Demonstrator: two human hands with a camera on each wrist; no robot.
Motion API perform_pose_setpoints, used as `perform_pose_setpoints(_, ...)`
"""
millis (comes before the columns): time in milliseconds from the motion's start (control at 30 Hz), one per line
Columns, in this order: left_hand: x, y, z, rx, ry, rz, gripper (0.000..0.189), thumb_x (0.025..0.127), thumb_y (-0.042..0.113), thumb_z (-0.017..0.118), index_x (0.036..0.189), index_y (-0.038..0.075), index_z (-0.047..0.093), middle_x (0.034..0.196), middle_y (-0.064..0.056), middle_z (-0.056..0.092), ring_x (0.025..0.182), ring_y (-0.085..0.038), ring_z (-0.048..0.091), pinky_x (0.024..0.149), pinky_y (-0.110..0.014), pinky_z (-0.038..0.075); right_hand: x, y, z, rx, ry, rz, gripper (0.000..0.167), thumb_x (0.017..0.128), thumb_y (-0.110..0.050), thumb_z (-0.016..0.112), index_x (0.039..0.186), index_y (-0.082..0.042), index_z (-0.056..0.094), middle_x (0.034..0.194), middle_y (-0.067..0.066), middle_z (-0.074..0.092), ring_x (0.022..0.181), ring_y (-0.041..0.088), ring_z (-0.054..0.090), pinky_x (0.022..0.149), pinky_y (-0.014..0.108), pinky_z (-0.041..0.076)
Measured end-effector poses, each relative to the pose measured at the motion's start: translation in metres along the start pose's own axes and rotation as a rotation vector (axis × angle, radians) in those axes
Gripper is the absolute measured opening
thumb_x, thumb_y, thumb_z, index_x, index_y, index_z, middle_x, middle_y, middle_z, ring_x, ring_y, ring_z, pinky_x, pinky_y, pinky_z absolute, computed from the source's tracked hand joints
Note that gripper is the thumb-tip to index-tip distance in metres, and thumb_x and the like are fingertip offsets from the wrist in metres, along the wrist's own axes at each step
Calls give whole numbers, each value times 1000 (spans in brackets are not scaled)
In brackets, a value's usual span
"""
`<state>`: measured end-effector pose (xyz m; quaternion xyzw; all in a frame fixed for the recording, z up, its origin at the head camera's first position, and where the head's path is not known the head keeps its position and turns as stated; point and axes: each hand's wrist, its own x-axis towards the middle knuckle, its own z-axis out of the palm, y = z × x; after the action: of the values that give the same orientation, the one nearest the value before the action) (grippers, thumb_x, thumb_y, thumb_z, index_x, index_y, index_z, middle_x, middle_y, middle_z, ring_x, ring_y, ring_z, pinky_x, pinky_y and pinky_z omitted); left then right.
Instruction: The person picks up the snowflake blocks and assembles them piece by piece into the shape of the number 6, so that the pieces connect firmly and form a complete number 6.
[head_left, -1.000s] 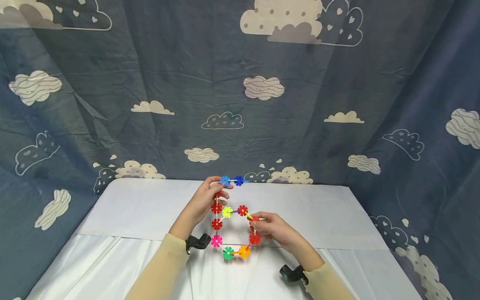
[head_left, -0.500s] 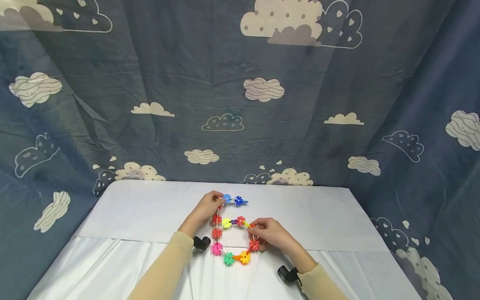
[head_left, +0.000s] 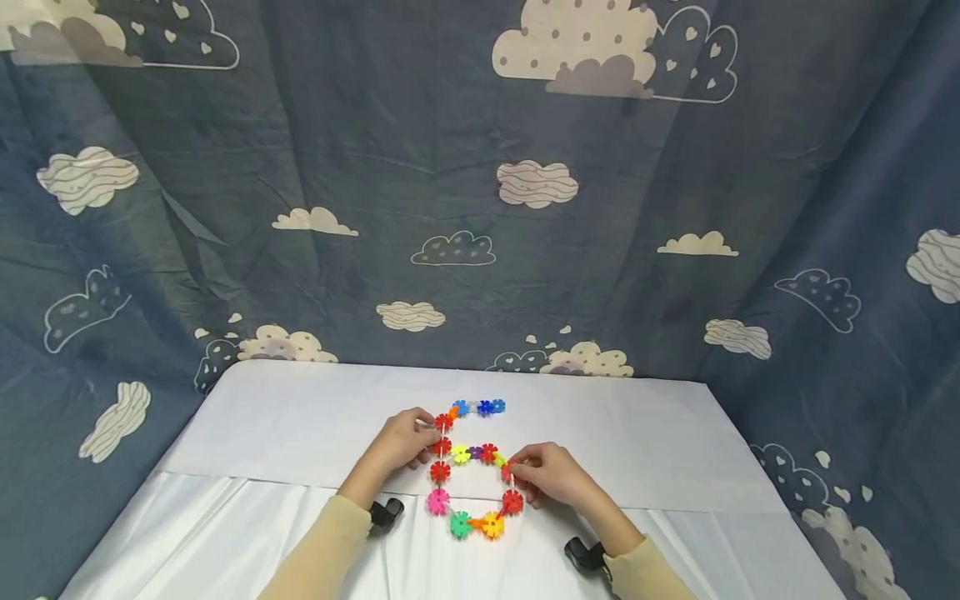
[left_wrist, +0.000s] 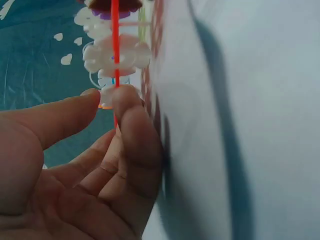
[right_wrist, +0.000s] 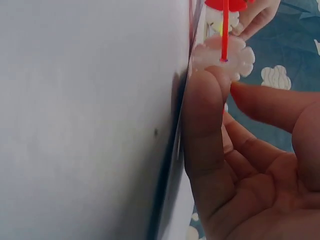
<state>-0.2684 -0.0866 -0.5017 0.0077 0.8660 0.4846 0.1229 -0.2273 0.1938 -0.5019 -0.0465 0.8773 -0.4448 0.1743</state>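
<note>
Interlocking plastic snowflake discs form a chain shaped like a figure 6, lying on the white tabletop. Its top is blue, the left side red and pink, the bottom green and orange; red and yellow discs close the loop. My left hand pinches the upper left side at the red discs. In the left wrist view, thumb and forefinger meet at a pale disc crossed by a red one on edge. My right hand pinches a red disc on the loop's right side. A translucent disc shows beyond these fingertips in the right wrist view.
A white cloth covers the table, with a crease running across it. Behind and at the sides hangs a dark blue curtain with cloud prints. Black wrist cameras are strapped below both hands.
The chain has come down from a raised, tilted position to lie flat on the table. My left hand has shifted from the blue top discs down to the red ones.
</note>
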Motion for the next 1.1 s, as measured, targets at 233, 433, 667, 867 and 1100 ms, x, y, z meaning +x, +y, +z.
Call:
perform_pose_setpoints(233, -5, -9, 0, -67, 32, -6, 32, 102, 11, 68, 132, 0, 62, 81, -7, 69, 54, -11, 60, 48, -24, 53, 2, -4, 8, 48, -5, -17, 18, 104, -13, 67, 114, 1, 73, 75, 5, 66, 55, 12, 58, 55, 27, 58)
perform_pose_setpoints(433, -11, -7, -27, 104, 171, 68, 33, 107, 23, 63, 133, 3, 65, 97, -10, 74, 72, -19, 69, 62, -34, 57, 6, -5, -19, -71, 59, -36, 26, 106, -23, 65, 121, -3, 74, 79, 6, 69, 60, 16, 62, 57, 28, 56)
perform_pose_setpoints(667, -34, -14, -94, 585, 431, 292, 51, 109, 43, 55, 150, 13, 59, 157, -20, 54, 149, -42, 47, 122, -69, 31, -2, 15, -96, -474, 548, -127, 49, 107, -43, 59, 145, -12, 63, 133, 18, 72, 121, 41, 68, 95, 60, 53)
perform_pose_setpoints(867, -46, -32, -127, 737, 488, 219, 68, 109, 61, 42, 164, 22, 40, 175, -21, 22, 164, -45, 13, 127, -76, 1, -8, 34, -121, -607, 534, -54, 79, 108, -64, 43, 168, -14, 30, 173, 31, 17, 161, 56, 9, 120, 83, 13)
perform_pose_setpoints(1100, -46, -39, -131, 732, 519, 219, 70, 108, 63, 42, 165, 21, 39, 175, -23, 22, 163, -47, 13, 126, -78, -1, -7, 37, -122, -607, 503, -25, 81, 108, -67, 37, 169, -15, 25, 175, 31, 8, 162, 55, 0, 121, 83, 5)
